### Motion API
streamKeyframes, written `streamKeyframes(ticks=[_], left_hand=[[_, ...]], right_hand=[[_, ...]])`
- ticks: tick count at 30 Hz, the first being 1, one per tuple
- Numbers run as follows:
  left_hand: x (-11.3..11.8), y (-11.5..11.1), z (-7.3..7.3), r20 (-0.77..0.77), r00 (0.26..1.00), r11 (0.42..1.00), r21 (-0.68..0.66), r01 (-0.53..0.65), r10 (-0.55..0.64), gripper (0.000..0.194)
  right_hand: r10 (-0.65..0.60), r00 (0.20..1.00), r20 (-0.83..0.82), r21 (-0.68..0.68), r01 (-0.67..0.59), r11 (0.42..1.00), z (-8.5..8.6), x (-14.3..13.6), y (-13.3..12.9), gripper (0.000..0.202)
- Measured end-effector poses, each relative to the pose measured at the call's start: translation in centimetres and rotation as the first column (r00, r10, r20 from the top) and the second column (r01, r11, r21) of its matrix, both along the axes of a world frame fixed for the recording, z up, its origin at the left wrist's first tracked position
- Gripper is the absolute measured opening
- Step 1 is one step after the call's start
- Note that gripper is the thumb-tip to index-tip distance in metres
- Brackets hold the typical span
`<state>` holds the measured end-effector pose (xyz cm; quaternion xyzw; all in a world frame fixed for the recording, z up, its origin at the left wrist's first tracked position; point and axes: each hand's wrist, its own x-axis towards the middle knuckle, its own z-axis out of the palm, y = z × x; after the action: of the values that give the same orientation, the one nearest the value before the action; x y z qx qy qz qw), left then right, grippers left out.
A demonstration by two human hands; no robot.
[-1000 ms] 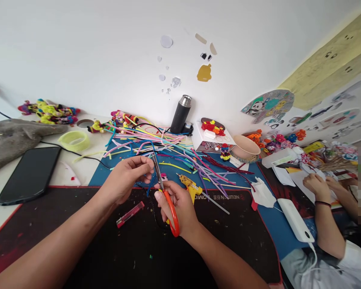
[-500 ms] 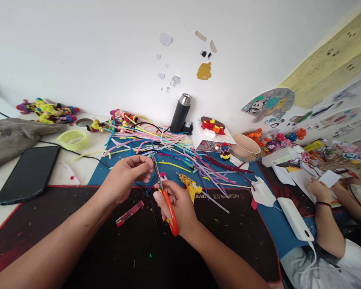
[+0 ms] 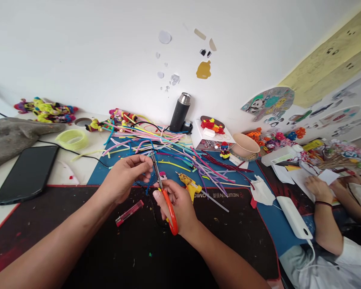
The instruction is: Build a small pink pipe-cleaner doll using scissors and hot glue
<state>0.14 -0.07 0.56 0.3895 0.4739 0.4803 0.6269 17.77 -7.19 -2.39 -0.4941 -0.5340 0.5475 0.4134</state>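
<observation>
Bright, diffuse light washed the white wall [image 3: 108,60] beyond the left hand [image 3: 128,176] and right hand [image 3: 179,206]; the dark mat [image 3: 123,261] below them sank to near black. The flask [image 3: 179,115] beyond them caught a small metallic gleam at its neck. Both hands looked fairly sharp, while wide-angle distortion stretched the scene far to their right, where fine detail softened.

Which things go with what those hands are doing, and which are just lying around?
Seem to belong:
- scissors, held in the right hand
- left hand, close to the scissors; anything in its fingers is too small to tell
- probably the fuzzy sticks and yellow glue gun

Seem to be just lying around:
- black phone
- black flask
- round bowl
</observation>
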Motion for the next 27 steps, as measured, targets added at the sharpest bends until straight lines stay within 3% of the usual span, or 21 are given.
streamKeyframes(ticks=[27], left_hand=[[0.4, -0.19, 0.31, -0.013, 1.0, 1.0, -0.024, -0.014, 0.014, 0.038]], right_hand=[[0.0, 1.0, 0.027, -0.007, 0.0, 1.0, -0.1, -0.07, 0.17, 0.042]])
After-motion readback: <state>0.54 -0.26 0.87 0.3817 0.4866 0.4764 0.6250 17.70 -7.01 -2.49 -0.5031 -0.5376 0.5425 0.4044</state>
